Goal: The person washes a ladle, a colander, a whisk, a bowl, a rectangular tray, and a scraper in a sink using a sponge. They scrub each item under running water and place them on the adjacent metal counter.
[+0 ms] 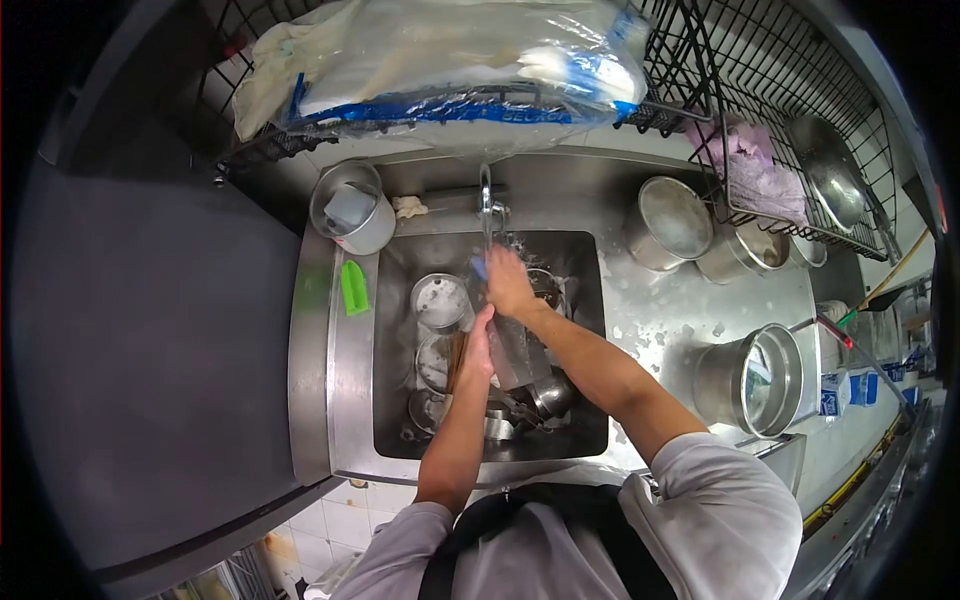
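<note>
My left hand (480, 345) is closed around the side of a clear plastic container (512, 352), tilted over the sink (590, 330). At the container's upper end, under the faucet (487, 195), is my right hand (508, 280), its fingers closed and a bit of blue (479, 267) beside them; what it holds is blurred. Water splashes around the right hand. Below in the sink lie soapy round metal pots (440, 300), wooden sticks (457, 360) and a dark metal bowl (552, 393).
A white bucket (365, 222) stands at the sink's back left, above a green scoop (354, 288). Metal pots (672, 222) line the right counter, with a large pot (750, 380) nearer. A wire rack (740, 90) and a plastic-wrapped bundle (460, 70) hang overhead.
</note>
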`<action>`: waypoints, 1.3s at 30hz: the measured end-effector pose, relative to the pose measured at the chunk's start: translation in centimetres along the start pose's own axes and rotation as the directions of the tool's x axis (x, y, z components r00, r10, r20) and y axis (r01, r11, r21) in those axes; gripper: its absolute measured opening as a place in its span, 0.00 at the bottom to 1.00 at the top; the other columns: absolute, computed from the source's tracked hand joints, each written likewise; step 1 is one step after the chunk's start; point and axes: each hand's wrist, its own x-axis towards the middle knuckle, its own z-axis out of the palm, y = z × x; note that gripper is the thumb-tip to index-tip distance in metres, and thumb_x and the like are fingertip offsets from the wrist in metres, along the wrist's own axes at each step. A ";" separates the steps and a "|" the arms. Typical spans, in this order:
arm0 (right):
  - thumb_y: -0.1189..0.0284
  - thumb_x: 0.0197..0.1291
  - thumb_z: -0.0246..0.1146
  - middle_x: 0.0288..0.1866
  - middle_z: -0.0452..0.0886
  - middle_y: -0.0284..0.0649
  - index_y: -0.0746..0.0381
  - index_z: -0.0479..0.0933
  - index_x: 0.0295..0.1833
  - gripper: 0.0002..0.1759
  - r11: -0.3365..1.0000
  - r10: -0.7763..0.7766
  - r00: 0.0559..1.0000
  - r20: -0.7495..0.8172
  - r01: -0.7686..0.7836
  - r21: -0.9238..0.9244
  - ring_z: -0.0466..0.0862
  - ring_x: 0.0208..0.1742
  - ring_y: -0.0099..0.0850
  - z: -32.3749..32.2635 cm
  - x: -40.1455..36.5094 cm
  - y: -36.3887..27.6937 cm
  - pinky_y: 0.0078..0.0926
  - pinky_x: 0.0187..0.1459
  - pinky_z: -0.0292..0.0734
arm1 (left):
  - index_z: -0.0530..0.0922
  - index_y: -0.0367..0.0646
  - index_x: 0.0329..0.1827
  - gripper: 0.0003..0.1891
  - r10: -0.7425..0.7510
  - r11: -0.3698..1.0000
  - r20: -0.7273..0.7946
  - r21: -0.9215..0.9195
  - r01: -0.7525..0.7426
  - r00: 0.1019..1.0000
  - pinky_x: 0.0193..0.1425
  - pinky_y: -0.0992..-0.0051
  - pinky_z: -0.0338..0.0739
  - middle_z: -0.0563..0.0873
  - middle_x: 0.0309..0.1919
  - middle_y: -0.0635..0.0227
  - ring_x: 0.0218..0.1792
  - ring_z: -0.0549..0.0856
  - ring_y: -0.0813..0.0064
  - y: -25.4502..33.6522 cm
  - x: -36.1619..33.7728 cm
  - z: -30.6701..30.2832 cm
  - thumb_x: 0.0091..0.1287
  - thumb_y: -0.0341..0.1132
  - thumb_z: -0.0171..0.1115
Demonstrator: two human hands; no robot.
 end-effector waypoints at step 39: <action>0.67 0.49 0.69 0.48 0.85 0.37 0.59 0.80 0.43 0.14 0.920 -0.362 0.814 0.454 0.390 0.034 0.83 0.58 0.36 -8.2 -7.0 0.0 0.56 0.80 0.40 | 0.75 0.45 0.66 0.45 0.000 0.989 0.097 -0.147 0.014 0.995 0.63 0.55 0.74 0.82 0.60 0.57 0.58 0.81 0.56 0.2 5.0 1.1 0.60 0.75 0.51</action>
